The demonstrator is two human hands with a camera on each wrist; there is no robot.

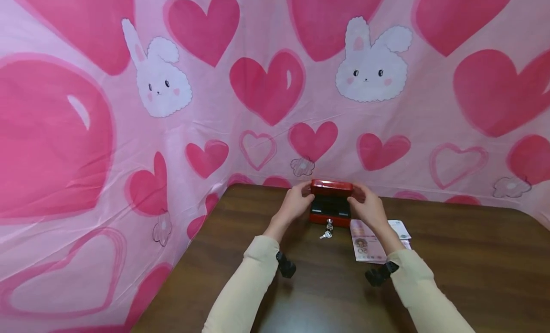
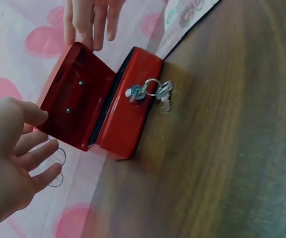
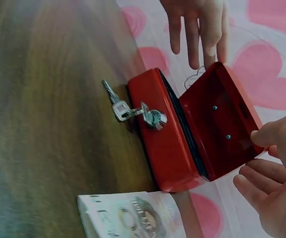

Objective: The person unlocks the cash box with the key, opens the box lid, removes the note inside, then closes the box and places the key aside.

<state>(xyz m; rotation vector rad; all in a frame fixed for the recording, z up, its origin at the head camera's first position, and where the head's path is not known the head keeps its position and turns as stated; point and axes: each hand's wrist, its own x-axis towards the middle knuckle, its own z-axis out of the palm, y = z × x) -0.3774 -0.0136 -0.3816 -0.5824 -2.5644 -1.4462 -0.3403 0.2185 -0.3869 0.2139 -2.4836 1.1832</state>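
A small red metal cash box (image 1: 318, 219) stands on the table with its lid (image 2: 76, 101) raised and a dark tray showing inside. My left hand (image 1: 296, 203) is at the lid's left edge, thumb on the inner side and fingers behind. At the opposite edge my right hand (image 1: 370, 209) pinches the lid in the same way, its thumb (image 3: 267, 135) over the rim. A key sits in the lock (image 3: 155, 119) on the front, and a second key (image 3: 120, 109) hangs from the ring.
Pink banknotes (image 1: 365, 249) lie on the brown wooden table (image 1: 322, 295), just right of the box, with a paler greenish note (image 1: 400, 229) beside them. Behind the table's far edge hangs a pink cloth (image 1: 266, 146) printed with hearts and rabbits.
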